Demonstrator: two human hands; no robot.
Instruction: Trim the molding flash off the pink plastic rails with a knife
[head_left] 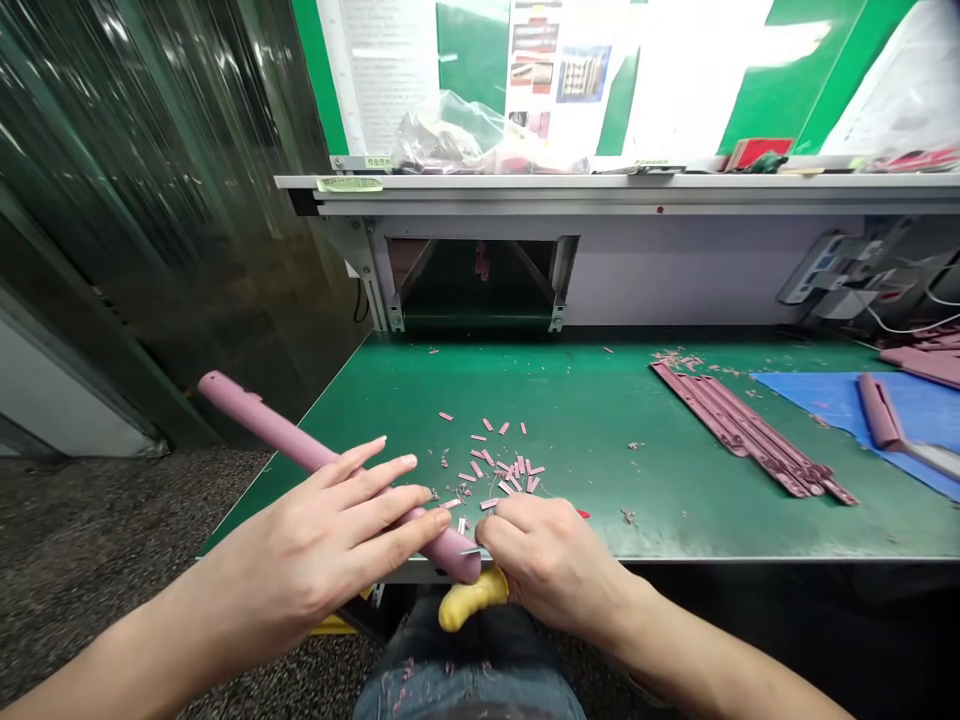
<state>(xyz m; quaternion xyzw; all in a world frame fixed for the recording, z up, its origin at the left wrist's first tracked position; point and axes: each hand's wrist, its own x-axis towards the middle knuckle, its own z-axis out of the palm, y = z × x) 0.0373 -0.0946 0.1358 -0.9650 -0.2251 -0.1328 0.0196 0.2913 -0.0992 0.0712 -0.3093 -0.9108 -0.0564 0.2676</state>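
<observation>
A long pink plastic tube (264, 418) slants across the front left of the bench, its near end past the front edge. My left hand (322, 535) holds it from above, fingers stretched across it; the thumb is hidden. Closed in a fist, my right hand (551, 560) grips a small knife (470, 551), whose thin blade touches the tube's near end. The knife's handle is hidden in my fingers. A yellow finger cover (474, 598) sits on my right thumb. Behind my hands lie several small pink plastic scraps (517, 468) and thin shavings.
A row of long pink plastic parts (739, 425) lies to the right on the green bench (600, 400). Beyond is a blue sheet (821, 392) with a pink-handled tool (883, 412) on it. A shelf (600, 190) spans the back above a conveyor opening (480, 300).
</observation>
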